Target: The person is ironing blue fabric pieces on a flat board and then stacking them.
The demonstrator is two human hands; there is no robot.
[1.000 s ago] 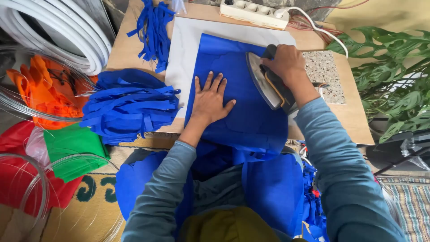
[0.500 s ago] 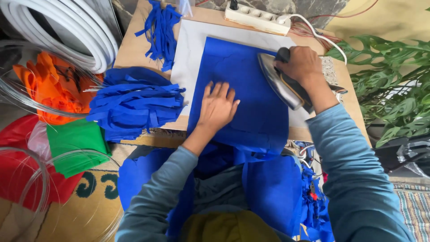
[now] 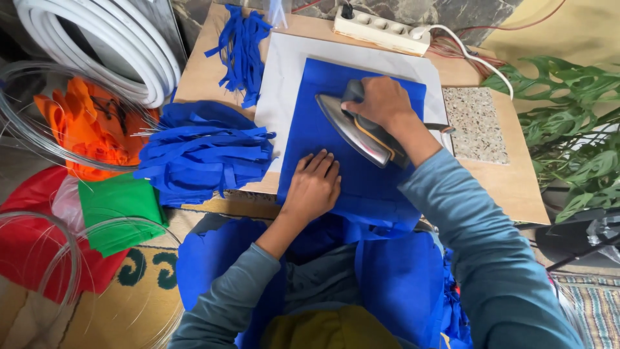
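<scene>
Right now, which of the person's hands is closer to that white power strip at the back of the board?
Right. The right hand grips the iron on the blue cloth, just short of the power strip. The left hand lies flat on the cloth's near end, farther away.

Grey clothes iron (image 3: 352, 129) — tilted, tip leftward — rests on flat blue fabric (image 3: 336, 110).
</scene>
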